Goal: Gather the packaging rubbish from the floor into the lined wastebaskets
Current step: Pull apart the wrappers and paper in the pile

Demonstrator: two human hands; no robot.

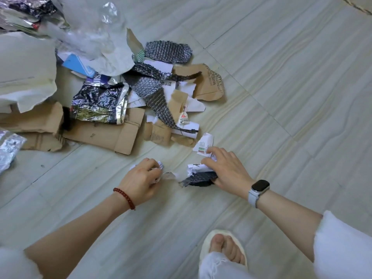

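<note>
The left hand [141, 181], low over the floor, has its fingers curled tight round a crumpled wad of white paper [159, 168], which shows at the fingertips and under the palm. The right hand [225, 170] is spread wider, fingers bent down onto a small heap of scraps: its thumb and lower fingers close on a dark strip of black bubble-wrap mailer [199, 179] together with a crumpled white paper scrap [194, 169], and its index finger touches a white printed label scrap with a coloured block [203, 144] lying just beyond. A small torn grey-white fragment [170, 175] lies on the floor between the two hands. The left wrist carries a dark red bead bracelet [124, 198]; the right wrist carries a dark-faced smartwatch on a pale strap [258, 190]. Beyond the hands, on the pale wood-grain plank floor [281, 97], lies the main rubbish pile: flattened brown cardboard pieces [112, 135], a crumpled black and silver foil pouch [98, 103], further strips of dark bubble-wrap [168, 51], torn white paper slips [191, 105], a blue and white carton piece [79, 66], and clear crumpled plastic film [90, 37]. A large white bag or sheet [26, 77] sits at the left edge; whether it lines a basket cannot be told. A foot in a cream open-toed slipper [222, 248] stands at the lower right.
</note>
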